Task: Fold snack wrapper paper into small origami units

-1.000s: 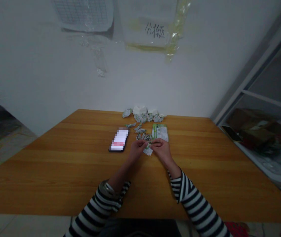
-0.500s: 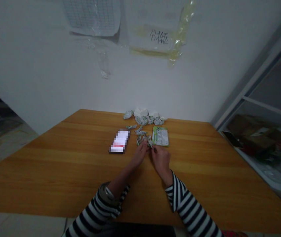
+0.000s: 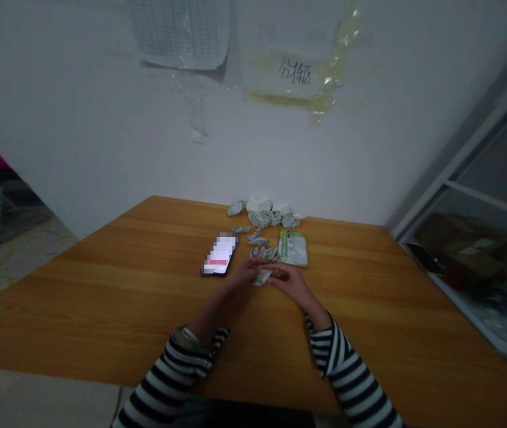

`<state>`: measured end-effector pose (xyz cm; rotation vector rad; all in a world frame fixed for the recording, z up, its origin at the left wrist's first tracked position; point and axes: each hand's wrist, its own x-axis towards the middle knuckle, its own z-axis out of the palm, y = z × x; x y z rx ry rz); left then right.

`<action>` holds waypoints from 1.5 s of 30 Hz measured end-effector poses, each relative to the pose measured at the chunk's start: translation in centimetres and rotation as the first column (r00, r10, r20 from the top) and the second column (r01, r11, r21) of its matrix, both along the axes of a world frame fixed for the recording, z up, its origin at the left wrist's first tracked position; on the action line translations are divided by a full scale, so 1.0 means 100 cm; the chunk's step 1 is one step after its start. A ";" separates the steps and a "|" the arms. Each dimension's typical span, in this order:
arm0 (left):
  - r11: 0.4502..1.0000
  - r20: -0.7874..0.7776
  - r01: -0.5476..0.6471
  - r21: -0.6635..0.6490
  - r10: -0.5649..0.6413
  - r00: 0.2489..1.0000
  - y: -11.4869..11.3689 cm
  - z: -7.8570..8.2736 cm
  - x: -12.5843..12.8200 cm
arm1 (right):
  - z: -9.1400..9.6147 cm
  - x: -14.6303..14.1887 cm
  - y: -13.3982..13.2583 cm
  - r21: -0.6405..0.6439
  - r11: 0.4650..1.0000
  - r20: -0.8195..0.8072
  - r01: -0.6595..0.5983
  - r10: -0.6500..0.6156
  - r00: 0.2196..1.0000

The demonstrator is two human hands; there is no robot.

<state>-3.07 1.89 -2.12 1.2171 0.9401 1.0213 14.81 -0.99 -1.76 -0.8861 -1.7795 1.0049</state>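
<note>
Between my two hands is a small piece of printed green-and-white wrapper [image 3: 262, 277], low over the wooden table [image 3: 146, 309]. My left hand [image 3: 245, 272] grips it from the left, with its fingers bent. From the right, my right hand [image 3: 292, 285] has its thumb and fingers closed on the same piece. Just beyond my fingertips lie crumpled wrapper scraps [image 3: 260, 252], partly covered by my left hand. A flat green-and-white packet [image 3: 293, 248] rests right behind my right hand.
A phone [image 3: 220, 255] with a lit, blurred screen lies left of the scraps. Crumpled white and printed wads [image 3: 260, 214] line the table's back edge by the wall [image 3: 280, 160]. Another dark phone-like slab [image 3: 425, 259] is on the shelf at right.
My hands have come slightly nearer to me, off the scrap pile, and the wrapper piece now shows between them. My right hand has turned, with its fingers pointing left. The view has shifted slightly.
</note>
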 end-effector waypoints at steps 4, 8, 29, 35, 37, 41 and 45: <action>0.977 0.046 0.174 -0.122 -0.169 0.984 -0.010 0.013 0.001 | -0.006 -0.004 0.003 -0.200 0.978 -0.210 -0.053 0.010 0.978; 0.967 -0.006 0.140 -0.213 -0.145 0.989 -0.012 0.019 0.004 | -0.008 -0.007 0.005 -0.309 0.943 -0.286 0.127 -0.219 0.933; 0.978 0.145 -0.195 -0.077 0.204 0.968 -0.012 0.010 0.018 | -0.004 -0.010 0.005 -0.396 0.901 -0.463 0.177 -0.362 0.809; 0.956 0.158 -0.275 -0.104 0.289 0.944 -0.015 0.012 0.022 | -0.003 -0.012 0.005 -0.293 0.920 -0.425 0.259 -0.368 0.827; 0.947 0.166 -0.300 -0.111 0.316 0.934 -0.017 0.013 0.025 | -0.003 -0.014 0.003 -0.278 0.916 -0.413 0.289 -0.386 0.825; 0.932 0.193 -0.340 -0.121 0.358 0.914 -0.020 0.013 0.032 | -0.004 -0.017 0.002 -0.332 0.893 -0.460 0.306 -0.436 0.774; 0.923 0.229 -0.363 -0.128 0.384 0.895 -0.022 0.010 0.033 | -0.007 -0.018 0.003 -0.360 0.893 -0.505 0.269 -0.429 0.749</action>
